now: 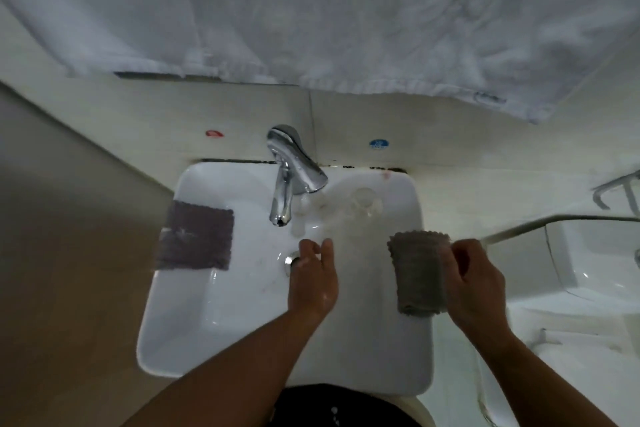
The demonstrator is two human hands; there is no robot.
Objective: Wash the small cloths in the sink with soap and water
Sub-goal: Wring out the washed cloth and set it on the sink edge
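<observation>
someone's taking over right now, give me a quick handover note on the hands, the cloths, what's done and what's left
Left hand: open, holds nothing, low in the sink beside the drain; it looks wet.
Right hand: grips the grey cloth, which hangs over the sink's right side.
The darker cloth lies draped over the left rim, untouched.
Faucet: no clear stream shows. No soap in view.
Done: one cloth picked up; whether it is wet or washed, cannot tell.
Left: wet, soap, scrub and rinse both cloths.
</observation>
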